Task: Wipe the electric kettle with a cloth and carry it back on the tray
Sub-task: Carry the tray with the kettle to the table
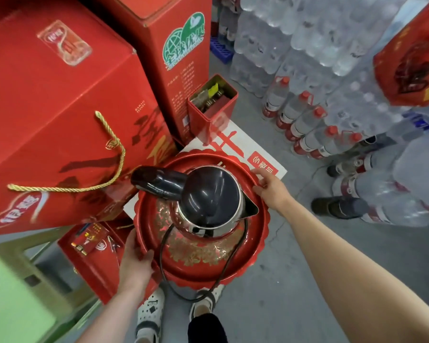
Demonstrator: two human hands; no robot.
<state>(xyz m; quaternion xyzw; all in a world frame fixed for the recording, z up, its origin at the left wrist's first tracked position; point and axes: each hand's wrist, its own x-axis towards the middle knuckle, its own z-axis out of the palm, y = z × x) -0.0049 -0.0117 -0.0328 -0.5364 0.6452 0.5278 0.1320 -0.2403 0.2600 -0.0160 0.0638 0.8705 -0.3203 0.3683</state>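
A steel electric kettle [209, 198] with a dark lid and black handle stands upright on a round red tray [254, 246] with gold flower print. Its black power cord [164, 258] loops over the tray's near rim and hangs down. My left hand [134, 261] grips the tray's near-left rim. My right hand [270, 186] grips the far-right rim. The tray is held in the air above the floor and my feet. No cloth is in view.
Large red gift boxes [60, 115] are stacked close on the left, with an open red tin [212, 107] behind the tray. Shrink-wrapped packs and loose water bottles [305, 120] fill the right side. A white and red sign [235, 142] lies on the grey floor.
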